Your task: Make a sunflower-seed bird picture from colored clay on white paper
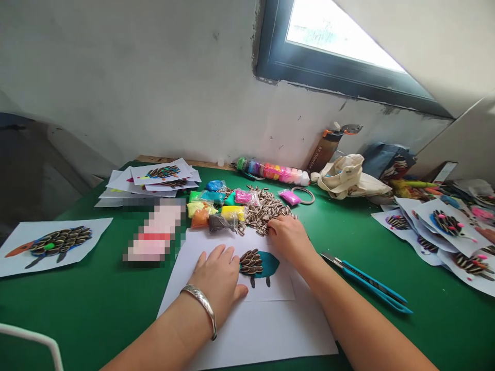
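Note:
My left hand [216, 278], with a silver bangle at the wrist, lies flat with fingers apart on a small white sheet [278, 292]. That sheet rests on a larger white paper [247, 335]. Beside my left thumb is a blue clay shape [270, 264] with two dark feet. Overlapping sunflower seeds [252, 262] cover its left part; my left hand hides what lies further left. My right hand [290, 238] is at the near edge of a loose sunflower seed pile [265, 208], its fingers curled together. Whatever is between those fingertips is hidden.
Bagged coloured clay [233, 213] lies left of the pile. A blue craft knife [371, 286] rests right of my right forearm. Finished seed pictures [58, 245] lie left, with stacks at back left [154, 178] and right [444, 226]. A bottle [325, 149] and cloth bag [348, 178] stand behind.

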The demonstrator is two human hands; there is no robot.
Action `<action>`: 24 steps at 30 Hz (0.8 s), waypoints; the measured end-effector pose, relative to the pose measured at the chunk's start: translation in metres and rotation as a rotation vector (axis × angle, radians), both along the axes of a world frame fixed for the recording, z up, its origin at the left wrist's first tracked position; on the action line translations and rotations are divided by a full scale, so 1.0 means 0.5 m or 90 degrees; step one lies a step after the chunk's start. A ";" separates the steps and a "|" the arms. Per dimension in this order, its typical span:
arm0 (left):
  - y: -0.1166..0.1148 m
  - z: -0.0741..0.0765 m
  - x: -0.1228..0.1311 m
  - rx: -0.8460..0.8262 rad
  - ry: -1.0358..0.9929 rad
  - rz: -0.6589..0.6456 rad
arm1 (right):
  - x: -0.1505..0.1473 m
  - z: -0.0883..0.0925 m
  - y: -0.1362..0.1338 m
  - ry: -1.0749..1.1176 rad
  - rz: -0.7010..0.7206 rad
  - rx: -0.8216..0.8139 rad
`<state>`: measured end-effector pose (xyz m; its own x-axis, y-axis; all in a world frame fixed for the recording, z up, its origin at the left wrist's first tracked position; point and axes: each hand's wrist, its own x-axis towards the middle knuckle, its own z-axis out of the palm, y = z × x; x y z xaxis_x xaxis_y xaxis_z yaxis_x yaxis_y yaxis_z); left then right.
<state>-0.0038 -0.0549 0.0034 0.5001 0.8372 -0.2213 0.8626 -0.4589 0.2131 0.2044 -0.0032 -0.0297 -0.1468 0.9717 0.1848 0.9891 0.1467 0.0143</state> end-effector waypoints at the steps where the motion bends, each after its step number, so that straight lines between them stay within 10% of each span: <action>1: 0.000 0.001 0.000 -0.006 0.004 0.002 | -0.001 -0.001 -0.001 -0.005 0.003 -0.001; 16: 0.001 0.007 0.002 -0.017 0.023 -0.008 | 0.002 -0.010 -0.008 -0.016 0.040 0.055; 24: 0.000 0.009 0.002 -0.007 0.014 -0.013 | 0.001 0.029 -0.047 0.325 0.045 0.171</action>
